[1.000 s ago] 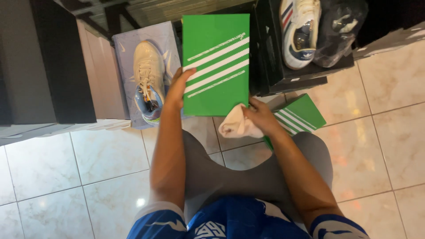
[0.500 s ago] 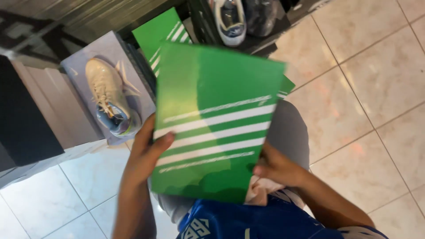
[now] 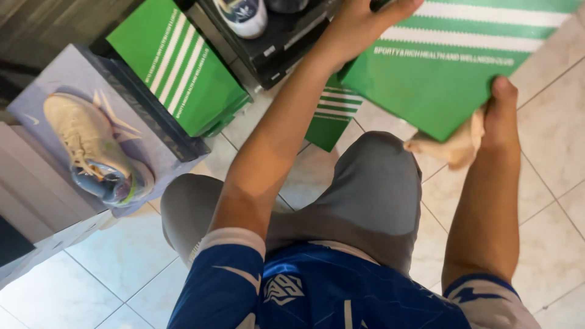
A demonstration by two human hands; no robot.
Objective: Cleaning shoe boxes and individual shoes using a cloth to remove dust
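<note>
The floor (image 3: 548, 140) is made of pale shiny tiles, and the person sits low over it in a blue shirt and grey shorts. The biggest thing in the hands is a green shoebox lid (image 3: 451, 67) with white stripes, held up in the air at the top right, above the person's right knee. Everything else is told from this lid. To the left of the lid stands a second green striped shoebox (image 3: 183, 67), leaning against a black shelf (image 3: 280, 45). A white sneaker (image 3: 244, 13) sits on that shelf, just left of the lid. Farther left of the lid is a pale purple box (image 3: 67, 85) with a cream sneaker (image 3: 91, 146) lying on it. Under the lid's left corner, down on the floor, lies one more small green striped box part (image 3: 332, 119). The left hand (image 3: 359, 24) grips the lid's left edge, thumb on top, the other fingers hidden behind it. The right hand (image 3: 496, 116) holds the lid's bottom edge, fingers closed on it, and squeezes a cream cloth (image 3: 448, 146) against the lid's underside.
</note>
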